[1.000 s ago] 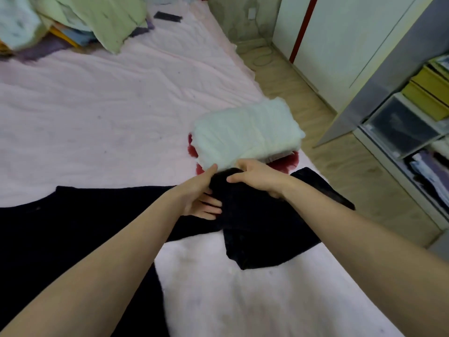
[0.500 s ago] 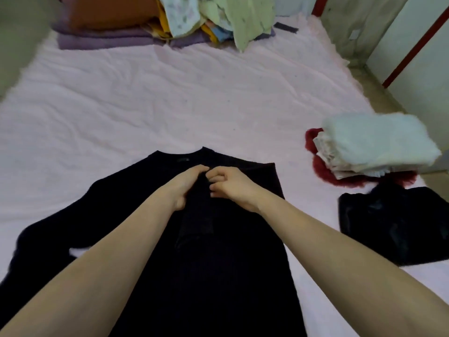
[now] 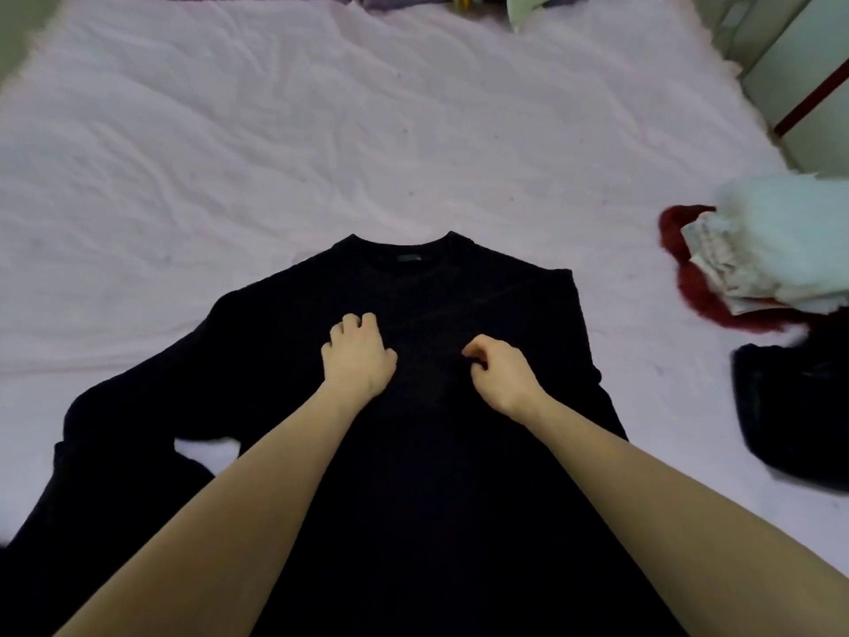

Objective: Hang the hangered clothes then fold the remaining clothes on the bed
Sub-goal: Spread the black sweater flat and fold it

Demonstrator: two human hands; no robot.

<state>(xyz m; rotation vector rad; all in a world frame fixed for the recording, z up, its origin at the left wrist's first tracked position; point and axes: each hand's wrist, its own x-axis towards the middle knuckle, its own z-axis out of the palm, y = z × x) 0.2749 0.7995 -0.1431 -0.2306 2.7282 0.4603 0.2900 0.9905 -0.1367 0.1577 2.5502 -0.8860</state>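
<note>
Head view: left hand (image 3: 357,358) clawed on black sweater (image 3: 413,452), right hand (image 3: 498,374) pinching it; hem cropped.

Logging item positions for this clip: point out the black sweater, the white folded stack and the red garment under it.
black sweater (image 3: 459,475): head view, on its chest panel.
white folded stack (image 3: 790,232): head view, on its top layer.
red garment (image 3: 689,280): head view, on its exposed left edge.

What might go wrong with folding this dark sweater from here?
The black long-sleeved knit sweater has its left sleeve still spread out, so a fold could come out lopsided. The right hand pinches only a little fabric, which may slip. The folded white and red clothes stack sits near the bed's edge.
</note>
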